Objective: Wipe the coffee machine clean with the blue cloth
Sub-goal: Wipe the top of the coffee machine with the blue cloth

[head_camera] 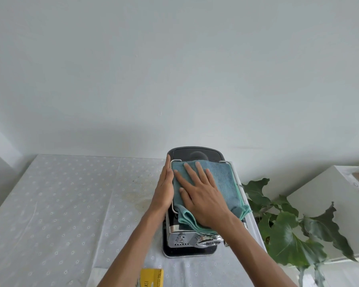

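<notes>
The coffee machine (195, 153), black and chrome, stands at the table's right side, seen from above. The blue cloth (224, 181) lies folded over its top inside a chrome rail. My right hand (201, 193) presses flat on the cloth with fingers spread, pointing toward the wall. My left hand (164, 187) rests flat against the machine's left side, fingers straight along the rail. The chrome front with its controls (184, 239) shows below the cloth, above the black drip tray.
The table (71, 204) has a white dotted tablecloth with a faint stain left of the machine. A yellow box (151, 278) lies at the near edge. A leafy green plant (288, 230) and a white cabinet (330, 193) stand to the right. The wall is right behind.
</notes>
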Demonstrator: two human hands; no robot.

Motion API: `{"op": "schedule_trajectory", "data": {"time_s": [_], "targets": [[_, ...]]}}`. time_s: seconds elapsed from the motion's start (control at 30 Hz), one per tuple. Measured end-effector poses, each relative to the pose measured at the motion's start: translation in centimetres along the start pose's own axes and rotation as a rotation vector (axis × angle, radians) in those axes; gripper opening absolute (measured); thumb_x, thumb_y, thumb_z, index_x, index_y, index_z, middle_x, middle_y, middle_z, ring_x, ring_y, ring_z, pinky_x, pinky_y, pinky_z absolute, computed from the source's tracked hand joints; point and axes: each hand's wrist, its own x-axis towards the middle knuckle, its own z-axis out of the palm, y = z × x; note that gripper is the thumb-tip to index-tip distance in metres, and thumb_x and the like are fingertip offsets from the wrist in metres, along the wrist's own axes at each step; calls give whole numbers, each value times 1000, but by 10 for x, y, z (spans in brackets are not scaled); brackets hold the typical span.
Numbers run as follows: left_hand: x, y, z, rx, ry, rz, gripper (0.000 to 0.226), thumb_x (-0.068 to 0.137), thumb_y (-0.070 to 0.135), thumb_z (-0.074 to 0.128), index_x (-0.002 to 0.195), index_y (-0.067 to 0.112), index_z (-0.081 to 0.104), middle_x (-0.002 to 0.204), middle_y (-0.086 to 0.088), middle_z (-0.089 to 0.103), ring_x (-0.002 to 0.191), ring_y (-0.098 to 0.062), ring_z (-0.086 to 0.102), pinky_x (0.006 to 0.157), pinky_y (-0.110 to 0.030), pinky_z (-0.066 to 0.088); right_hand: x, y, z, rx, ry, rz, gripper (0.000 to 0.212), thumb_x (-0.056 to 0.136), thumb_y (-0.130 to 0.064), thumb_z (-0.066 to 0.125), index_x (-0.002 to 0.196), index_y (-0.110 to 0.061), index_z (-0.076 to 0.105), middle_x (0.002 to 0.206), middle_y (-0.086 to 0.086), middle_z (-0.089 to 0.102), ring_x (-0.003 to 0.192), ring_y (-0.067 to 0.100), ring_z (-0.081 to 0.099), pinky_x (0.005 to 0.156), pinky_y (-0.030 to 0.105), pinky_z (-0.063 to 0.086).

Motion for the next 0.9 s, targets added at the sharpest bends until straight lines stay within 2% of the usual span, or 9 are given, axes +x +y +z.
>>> {"op": "schedule_trajectory", "data": {"time_s": [0.1,0.17,0.3,0.43,0.57,0.67,0.77,0.8,0.9], "targets": [[-4,-2,0,-35,-32,7,53,98,54,30,150,48,21,160,20,23,145,1,25,122,-36,20,15,-4,-1,-14,30,49,65,99,-49,4,163,-37,13,173,2,7,159,29,-8,128,47,-6],[-6,-4,1,-41,-40,18,57,92,60,32,148,52,22,160,19,23,145,0,27,122,-37,22,9,-4,1,-17,24,52,65,100,-50,4,163,-38,11,173,2,5,159,29,-9,128,47,-6],[-10,-8,1,-181,-24,9,48,103,46,31,151,44,28,159,17,28,143,-3,31,120,-36,26,-4,0,0,-12,-20,48,61,101,-52,5,162,-44,7,173,-1,1,158,28,-13,127,46,-9],[-17,-12,2,-368,-39,-40,46,106,44,30,151,35,35,154,6,42,140,-15,43,117,-41,30,14,-4,-3,12,7,100,71,93,-56,-2,161,-44,14,173,1,4,159,31,-10,127,50,-8],[-18,-14,4,-372,-35,-51,50,104,47,16,151,38,32,141,15,53,124,-5,58,95,-24,51,-7,-2,-2,-2,-29,49,71,92,-58,-9,160,-48,7,173,-1,-4,157,30,-17,126,51,-10],[-16,-17,3,-393,-7,-69,52,104,49,12,149,38,34,140,13,56,121,-4,59,95,-21,51,-4,-1,-4,-4,-44,59,69,92,-60,-6,159,-51,7,173,-2,-2,158,30,-16,126,53,-9],[-17,-16,6,-424,-14,-95,46,105,46,9,129,40,48,107,20,73,99,4,68,81,-14,54,15,-4,-4,-10,-12,100,68,93,-60,-1,159,-50,12,173,1,4,158,32,-11,126,54,-8],[-18,-16,6,-432,-9,-101,45,105,46,9,127,40,48,102,20,74,97,3,69,80,-14,55,15,-4,-4,-16,-11,99,68,93,-61,0,159,-50,12,173,1,3,158,33,-12,125,54,-9],[-15,-24,3,-374,31,-100,50,103,51,11,139,37,43,122,8,69,110,-8,67,84,-20,55,-3,0,-2,-17,-18,82,69,91,-66,-1,158,-53,8,173,2,-7,156,34,-21,124,53,-14]]}}
